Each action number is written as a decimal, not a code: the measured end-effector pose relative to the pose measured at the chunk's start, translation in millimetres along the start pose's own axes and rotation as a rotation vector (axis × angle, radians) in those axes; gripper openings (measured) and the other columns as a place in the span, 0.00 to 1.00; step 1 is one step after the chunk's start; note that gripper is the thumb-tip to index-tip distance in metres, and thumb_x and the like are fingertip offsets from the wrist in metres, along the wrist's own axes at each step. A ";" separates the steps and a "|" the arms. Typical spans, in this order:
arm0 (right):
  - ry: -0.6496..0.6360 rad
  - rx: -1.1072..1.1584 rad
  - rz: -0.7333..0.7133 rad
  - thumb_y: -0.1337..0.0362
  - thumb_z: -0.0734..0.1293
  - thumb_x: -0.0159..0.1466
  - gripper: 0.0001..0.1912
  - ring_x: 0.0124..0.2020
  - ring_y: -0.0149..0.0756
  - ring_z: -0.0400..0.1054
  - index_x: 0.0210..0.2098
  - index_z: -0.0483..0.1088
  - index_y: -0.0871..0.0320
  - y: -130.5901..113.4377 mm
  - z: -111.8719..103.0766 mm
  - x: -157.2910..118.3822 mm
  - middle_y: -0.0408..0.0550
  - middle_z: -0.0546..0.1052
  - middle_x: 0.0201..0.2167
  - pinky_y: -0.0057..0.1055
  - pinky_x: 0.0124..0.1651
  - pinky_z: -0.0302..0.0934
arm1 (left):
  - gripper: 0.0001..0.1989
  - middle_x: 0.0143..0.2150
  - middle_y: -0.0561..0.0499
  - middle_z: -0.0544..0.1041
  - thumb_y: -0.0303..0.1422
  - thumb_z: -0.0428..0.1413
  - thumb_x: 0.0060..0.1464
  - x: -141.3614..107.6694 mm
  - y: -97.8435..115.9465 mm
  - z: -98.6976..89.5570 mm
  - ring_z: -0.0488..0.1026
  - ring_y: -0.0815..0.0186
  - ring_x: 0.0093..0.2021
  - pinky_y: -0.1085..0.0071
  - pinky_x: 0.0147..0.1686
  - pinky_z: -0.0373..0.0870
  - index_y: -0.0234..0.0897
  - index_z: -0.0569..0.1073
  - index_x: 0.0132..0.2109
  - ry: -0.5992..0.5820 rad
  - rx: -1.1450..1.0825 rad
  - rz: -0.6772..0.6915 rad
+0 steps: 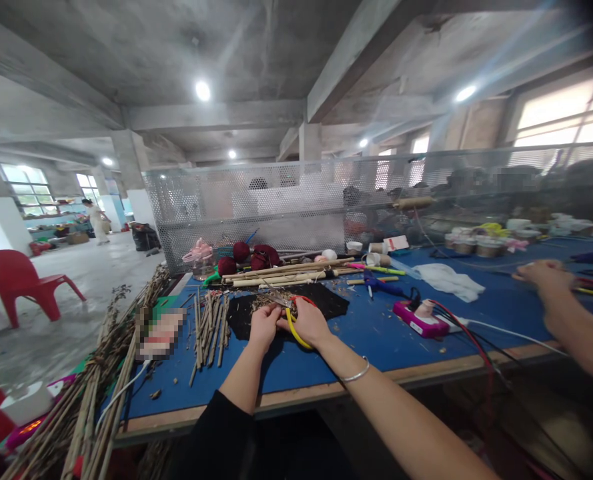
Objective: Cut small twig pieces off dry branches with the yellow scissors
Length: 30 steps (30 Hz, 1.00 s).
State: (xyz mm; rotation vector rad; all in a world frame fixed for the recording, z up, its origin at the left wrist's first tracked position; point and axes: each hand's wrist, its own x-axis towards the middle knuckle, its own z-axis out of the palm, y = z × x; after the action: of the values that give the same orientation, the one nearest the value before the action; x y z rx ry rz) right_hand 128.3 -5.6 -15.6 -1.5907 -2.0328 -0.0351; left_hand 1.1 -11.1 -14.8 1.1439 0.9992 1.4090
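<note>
My right hand (310, 323) is closed round the handles of a pair of scissors (300, 336), one loop yellow and the other red. The metal blades point up and left, over a black cloth (332, 301) strewn with small brown clippings. Close beside the blades is my left hand (265, 327), its fingers pinched together; whatever lies between them is too small to make out. The two hands touch or nearly touch. Left of the cloth, a row of short cut dry stalks (211, 327) lies on the blue table (176, 393).
Long dry stalks (93, 380) are piled along the left edge. Behind the cloth lie pale sticks (281, 275) and dark red yarn balls (241, 251). A purple power strip (420, 320) with cables sits to the right. Another person's hand (546, 280) is at far right.
</note>
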 end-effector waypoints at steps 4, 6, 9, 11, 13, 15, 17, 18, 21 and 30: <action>-0.043 0.001 0.053 0.40 0.61 0.50 0.30 0.36 0.41 0.69 0.38 0.61 0.59 -1.2 -0.9 -0.7 0.51 0.73 0.33 0.30 0.35 0.55 | 0.11 0.24 0.51 0.74 0.35 0.55 0.43 0.5 -1.2 -0.9 0.61 0.76 0.15 0.79 0.16 0.57 0.31 0.73 0.31 0.022 0.034 0.020; -0.066 -0.018 0.081 0.39 0.60 0.49 0.30 0.37 0.43 0.69 0.38 0.61 0.59 -2.5 -1.1 -0.3 0.51 0.74 0.33 0.31 0.35 0.56 | 0.10 0.24 0.51 0.74 0.36 0.55 0.43 1.9 -3.4 -2.2 0.61 0.76 0.16 0.79 0.16 0.58 0.31 0.73 0.29 0.034 0.074 0.038; -0.109 -0.037 0.119 0.38 0.60 0.49 0.32 0.38 0.43 0.69 0.38 0.63 0.59 -3.8 -1.4 0.7 0.52 0.74 0.33 0.31 0.36 0.56 | 0.10 0.23 0.51 0.73 0.36 0.54 0.44 5.7 -8.5 -5.4 0.62 0.75 0.16 0.79 0.16 0.59 0.31 0.73 0.28 0.044 0.132 0.057; -0.126 -0.041 0.128 0.37 0.59 0.49 0.32 0.38 0.43 0.69 0.38 0.63 0.59 -3.9 -1.8 1.1 0.53 0.74 0.34 0.31 0.36 0.57 | 0.10 0.23 0.51 0.73 0.35 0.53 0.45 8.0 -11.5 -7.7 0.62 0.75 0.17 0.79 0.16 0.60 0.31 0.73 0.29 0.058 0.170 0.057; -0.137 -0.048 0.129 0.37 0.58 0.49 0.32 0.38 0.44 0.69 0.37 0.64 0.59 -3.2 -2.2 1.2 0.53 0.74 0.34 0.32 0.36 0.58 | 0.10 0.24 0.51 0.73 0.35 0.53 0.45 9.3 -13.0 -9.4 0.63 0.74 0.18 0.78 0.17 0.61 0.32 0.74 0.29 0.071 0.206 0.057; -0.149 -0.060 0.127 0.36 0.57 0.50 0.32 0.37 0.45 0.69 0.36 0.65 0.58 -2.3 -2.6 1.0 0.54 0.74 0.34 0.32 0.35 0.58 | 0.10 0.24 0.50 0.73 0.34 0.53 0.45 9.5 -12.8 -10.0 0.64 0.74 0.18 0.78 0.17 0.62 0.32 0.74 0.28 0.084 0.228 0.050; -0.158 -0.072 0.125 0.36 0.56 0.50 0.32 0.37 0.45 0.70 0.36 0.66 0.58 -1.8 -2.9 0.7 0.54 0.75 0.34 0.33 0.35 0.58 | 0.09 0.24 0.50 0.74 0.33 0.54 0.45 9.1 -11.5 -9.7 0.65 0.73 0.19 0.77 0.18 0.63 0.32 0.75 0.29 0.103 0.230 0.030; -0.161 -0.077 0.124 0.36 0.56 0.51 0.32 0.37 0.45 0.70 0.36 0.66 0.58 -1.7 -3.0 0.6 0.54 0.75 0.34 0.33 0.35 0.58 | 0.09 0.25 0.49 0.74 0.33 0.54 0.45 9.0 -10.8 -9.4 0.65 0.73 0.19 0.77 0.18 0.63 0.32 0.75 0.30 0.113 0.224 0.018; -0.159 -0.095 0.126 0.37 0.55 0.52 0.31 0.37 0.44 0.69 0.36 0.66 0.58 -2.4 -3.1 0.3 0.55 0.75 0.34 0.33 0.37 0.58 | 0.09 0.25 0.49 0.75 0.33 0.55 0.44 9.6 -9.5 -8.8 0.66 0.74 0.19 0.78 0.18 0.63 0.31 0.75 0.32 0.144 0.188 -0.006; -0.088 -0.109 0.040 0.37 0.58 0.49 0.33 0.38 0.44 0.68 0.38 0.62 0.60 -1.2 -1.3 0.6 0.55 0.73 0.35 0.32 0.37 0.56 | 0.09 0.20 0.51 0.73 0.34 0.58 0.40 13.1 -14.3 -12.0 0.68 0.71 0.20 0.79 0.17 0.62 0.31 0.74 0.27 0.207 0.167 0.029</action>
State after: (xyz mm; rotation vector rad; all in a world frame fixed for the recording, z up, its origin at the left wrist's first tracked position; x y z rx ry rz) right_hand 127.6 -5.9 -13.8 -1.7270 -2.0969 -0.0625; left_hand -8.1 3.7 -29.3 1.1533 1.2711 1.5126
